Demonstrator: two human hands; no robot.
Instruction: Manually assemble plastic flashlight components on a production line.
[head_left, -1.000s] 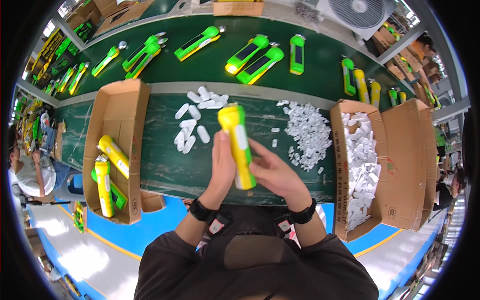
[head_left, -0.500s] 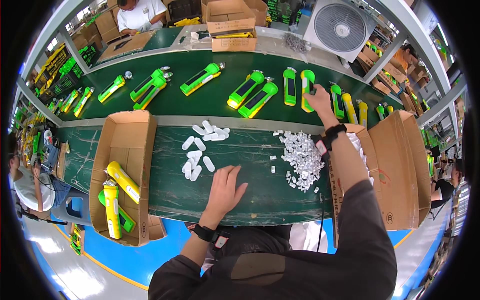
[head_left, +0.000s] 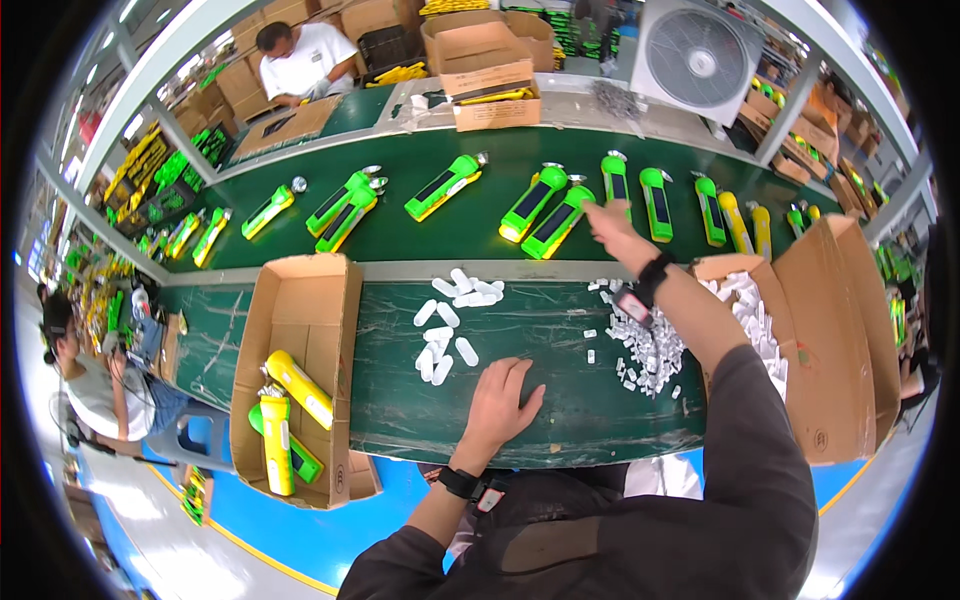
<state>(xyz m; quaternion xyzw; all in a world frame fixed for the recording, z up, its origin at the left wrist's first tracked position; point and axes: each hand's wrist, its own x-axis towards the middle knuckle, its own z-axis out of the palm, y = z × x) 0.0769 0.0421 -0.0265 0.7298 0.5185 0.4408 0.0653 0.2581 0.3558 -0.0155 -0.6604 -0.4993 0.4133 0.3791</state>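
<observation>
My left hand (head_left: 497, 405) lies palm down on the dark green worktop, fingers apart, holding nothing. Just beyond its fingertips is a loose group of white oval plastic pieces (head_left: 466, 350). My right hand (head_left: 615, 232) reaches over the far belt, fingers stretched out and holding nothing I can see. Its fingertips are by the head end of a slanted green flashlight (head_left: 560, 222), and it covers the lower end of an upright green flashlight (head_left: 614, 180). Another green flashlight (head_left: 656, 205) stands just right of it. Whether the fingers touch any flashlight, I cannot tell.
Below my right forearm lies a heap of small white parts (head_left: 650, 355). An open carton (head_left: 830, 340) with white pieces is at right; another carton (head_left: 340, 320) at left holds several flashlights. More flashlights (head_left: 445, 188) line the belt. Across it, a person (head_left: 310, 60) sits working.
My right hand has come off the green flashlight it was on and moved left to the neighbouring ones. My left hand stays on the worktop. The whole view has shifted slightly.
</observation>
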